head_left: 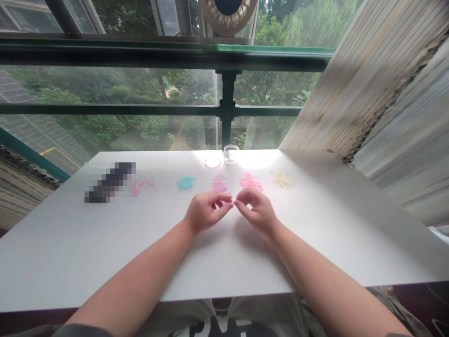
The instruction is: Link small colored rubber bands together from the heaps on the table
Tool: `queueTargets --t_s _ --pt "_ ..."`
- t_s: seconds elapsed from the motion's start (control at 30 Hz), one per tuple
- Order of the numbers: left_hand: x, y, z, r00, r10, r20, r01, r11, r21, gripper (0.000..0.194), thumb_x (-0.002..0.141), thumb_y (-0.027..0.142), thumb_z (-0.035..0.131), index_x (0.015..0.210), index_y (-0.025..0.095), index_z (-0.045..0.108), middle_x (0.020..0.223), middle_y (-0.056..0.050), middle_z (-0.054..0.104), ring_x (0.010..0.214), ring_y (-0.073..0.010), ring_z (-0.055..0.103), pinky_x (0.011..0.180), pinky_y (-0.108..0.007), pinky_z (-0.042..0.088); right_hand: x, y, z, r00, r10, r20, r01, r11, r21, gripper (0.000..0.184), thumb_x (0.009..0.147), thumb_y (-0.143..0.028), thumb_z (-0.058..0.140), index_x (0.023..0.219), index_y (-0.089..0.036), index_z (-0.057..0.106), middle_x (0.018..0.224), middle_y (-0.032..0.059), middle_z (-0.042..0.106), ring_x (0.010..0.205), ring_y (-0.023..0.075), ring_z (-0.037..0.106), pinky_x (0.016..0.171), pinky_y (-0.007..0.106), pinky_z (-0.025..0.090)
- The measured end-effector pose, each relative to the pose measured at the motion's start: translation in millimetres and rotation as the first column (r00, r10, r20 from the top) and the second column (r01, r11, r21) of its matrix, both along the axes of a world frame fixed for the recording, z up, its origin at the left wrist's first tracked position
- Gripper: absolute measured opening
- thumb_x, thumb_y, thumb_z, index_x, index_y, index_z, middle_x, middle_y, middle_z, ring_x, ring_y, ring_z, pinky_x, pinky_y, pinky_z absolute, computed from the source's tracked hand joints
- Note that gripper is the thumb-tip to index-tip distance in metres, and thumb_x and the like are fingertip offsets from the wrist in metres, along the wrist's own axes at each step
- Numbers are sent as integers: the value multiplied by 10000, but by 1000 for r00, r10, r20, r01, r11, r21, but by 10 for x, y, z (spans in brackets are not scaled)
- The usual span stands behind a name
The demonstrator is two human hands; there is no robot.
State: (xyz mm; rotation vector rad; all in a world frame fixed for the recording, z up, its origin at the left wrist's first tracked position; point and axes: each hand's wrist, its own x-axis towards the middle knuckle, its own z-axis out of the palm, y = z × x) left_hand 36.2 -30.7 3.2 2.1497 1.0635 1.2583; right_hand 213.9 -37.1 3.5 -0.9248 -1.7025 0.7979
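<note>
My left hand and my right hand meet above the middle of the white table, fingertips almost touching. Thumb and forefinger are pinched together on each hand. Whatever they hold, if anything, is too small to make out. Just beyond them lie heaps of thin, small pieces that look like little rubber bands: a lilac pile and a coral-pink pile, nearest the hands. A teal pile and a pale pink pile are to the left, a yellow pile to the right.
A clear round container stands at the table's far edge, beside a flat round lid. A blurred-out dark object lies at the far left. Behind the table are a green window rail and a striped curtain on the right.
</note>
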Motion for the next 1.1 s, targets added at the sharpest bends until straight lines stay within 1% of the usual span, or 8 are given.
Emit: queueTargets --t_s 0.17,0.3,0.47,0.63,0.77,0.83,1.0,1.1 --pt "-10 16 14 999 -47 3 47 998 52 139 751 295 628 822 194 692 748 -41 714 564 -116 609 527 -233 517 -10 -1 -1 999 48 9 -47 999 -20 80 777 -262 579 746 -200 539 657 2 553 596 122 526 550 262 462" --pt "-25 14 11 998 -64 -6 64 995 81 110 762 237 612 820 189 692 743 -32 709 568 -104 598 530 -217 508 1 1 -10 998 66 23 -66 998 -21 30 756 -184 560 780 -198 548 700 7 557 623 122 539 579 264 469" --pt "-54 15 28 996 -84 -36 87 993 77 121 775 215 586 837 193 687 791 -36 709 637 -116 617 557 -216 510 48 20 -20 995 100 -1 -100 993 -65 219 706 -84 498 890 -195 538 796 25 564 694 133 562 632 282 482" --pt "-76 21 42 995 -88 -52 94 989 114 119 780 206 581 840 191 683 799 -40 709 653 -117 617 551 -210 500 72 20 9 984 173 35 -168 978 -122 196 738 -146 540 928 -193 555 803 29 583 674 130 553 623 277 477" --pt "-79 32 35 993 -91 -72 101 982 158 109 781 185 578 828 182 676 780 -35 705 633 -106 605 554 -203 492 51 1 25 983 171 64 -160 977 -141 76 779 -241 580 825 -182 566 677 2 556 584 110 510 561 252 447" --pt "-79 39 29 992 -102 -80 116 976 184 107 780 168 578 827 177 674 767 -32 701 625 -101 599 551 -200 487 46 -3 26 986 157 55 -148 979 -141 92 790 -267 581 787 -177 563 653 -3 542 566 103 493 544 244 435" --pt "-81 50 21 990 -109 -94 128 963 235 99 778 153 579 820 168 667 750 -30 696 606 -92 589 546 -193 485 50 9 23 982 185 35 -179 975 -134 126 777 -280 608 833 -175 566 692 9 563 604 111 516 566 247 450" --pt "-85 51 21 989 -107 -105 130 961 245 104 782 155 573 824 173 667 759 -30 699 617 -93 598 537 -187 483 44 14 18 985 168 46 -161 979 -129 96 786 -261 594 805 -171 567 681 9 554 589 107 499 558 246 439"
